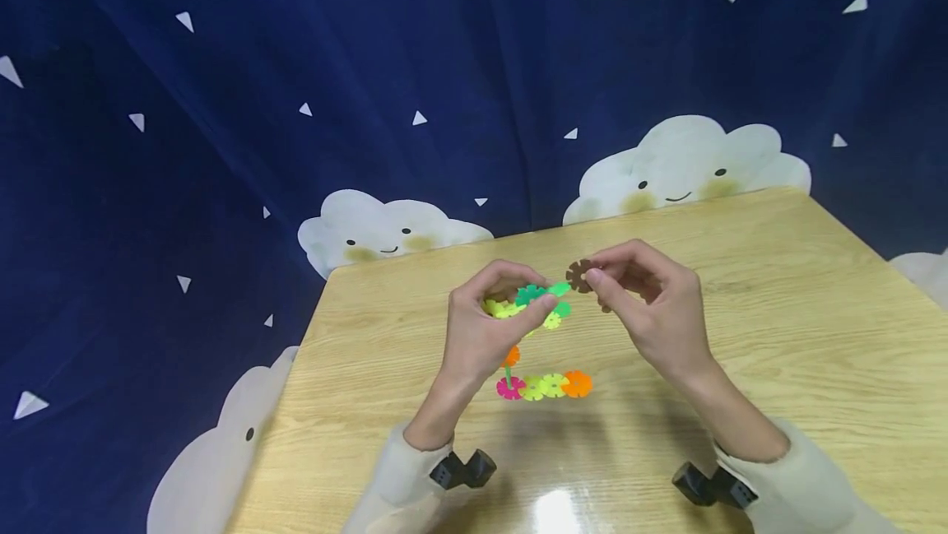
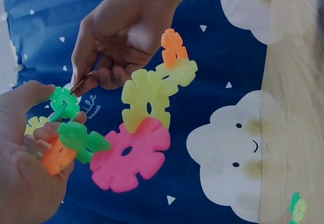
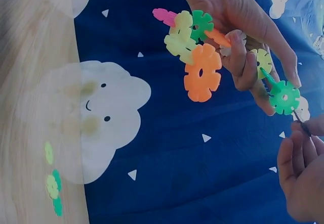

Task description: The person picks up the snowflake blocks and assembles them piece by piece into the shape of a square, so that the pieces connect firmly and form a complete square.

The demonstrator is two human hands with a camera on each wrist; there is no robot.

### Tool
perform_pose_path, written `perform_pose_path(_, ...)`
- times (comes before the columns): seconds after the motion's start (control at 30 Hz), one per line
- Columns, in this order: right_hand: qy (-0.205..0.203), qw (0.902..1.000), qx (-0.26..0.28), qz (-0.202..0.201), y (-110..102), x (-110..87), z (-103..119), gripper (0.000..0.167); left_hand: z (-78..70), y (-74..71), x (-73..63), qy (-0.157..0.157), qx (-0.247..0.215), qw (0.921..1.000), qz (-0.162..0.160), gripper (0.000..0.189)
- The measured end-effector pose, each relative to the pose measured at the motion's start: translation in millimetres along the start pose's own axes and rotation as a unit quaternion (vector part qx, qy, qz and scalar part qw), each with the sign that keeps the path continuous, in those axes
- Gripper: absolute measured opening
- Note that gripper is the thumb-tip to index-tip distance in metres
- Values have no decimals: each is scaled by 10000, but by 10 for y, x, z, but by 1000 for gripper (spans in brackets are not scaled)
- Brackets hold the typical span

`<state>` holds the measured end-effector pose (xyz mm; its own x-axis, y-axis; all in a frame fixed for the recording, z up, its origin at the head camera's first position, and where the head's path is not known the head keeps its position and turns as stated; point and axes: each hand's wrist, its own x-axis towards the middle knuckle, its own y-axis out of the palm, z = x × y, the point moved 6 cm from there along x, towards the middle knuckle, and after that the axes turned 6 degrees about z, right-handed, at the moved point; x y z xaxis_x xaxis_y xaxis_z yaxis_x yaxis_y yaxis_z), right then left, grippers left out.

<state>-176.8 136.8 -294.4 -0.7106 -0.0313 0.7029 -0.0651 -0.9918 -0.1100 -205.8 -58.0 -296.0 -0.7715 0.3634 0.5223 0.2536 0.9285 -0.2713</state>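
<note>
My left hand (image 1: 477,328) holds a chain of slotted plastic flower discs joined edge to edge. Pinched between thumb and fingers of my right hand (image 1: 662,308) is a brown disc (image 1: 578,277). Seen from the wrists, the brown disc's edge meets a green disc (image 3: 284,97) at the chain's upper end; whether its slot is engaged I cannot tell. Below the left hand the chain runs through an orange disc (image 2: 57,157), a green disc (image 2: 82,142) and a pink disc (image 2: 135,158). Yellow discs (image 2: 147,100) follow, then an orange end disc (image 3: 201,75). Fingers hide part of the chain.
Loose yellow and green discs (image 3: 52,186) lie on the wooden table (image 1: 385,353), beyond the hands. A dark blue curtain (image 1: 415,48) with white triangles and smiling clouds hangs behind the table. Each wrist carries a small black camera (image 1: 462,470).
</note>
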Motion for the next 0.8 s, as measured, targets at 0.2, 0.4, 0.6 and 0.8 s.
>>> perform_pose_path(0.2,122,9997,220,-22,2,-34,-48,12,18,11,-15,-23,-4,10000,-26,17)
perform_pose_path(0.4,181,9980,588,108,41,-35,-60,10,28,21,-6,-69,-26,10000,19,17)
perform_pose_path(0.6,328,9945,965,246,94,-46,-80,8,59,24,-25,-159,-69,9998,22,18)
perform_pose_path(0.8,290,9941,996,321,142,-52,-64,10,77,16,-45,-200,-55,9998,10,20)
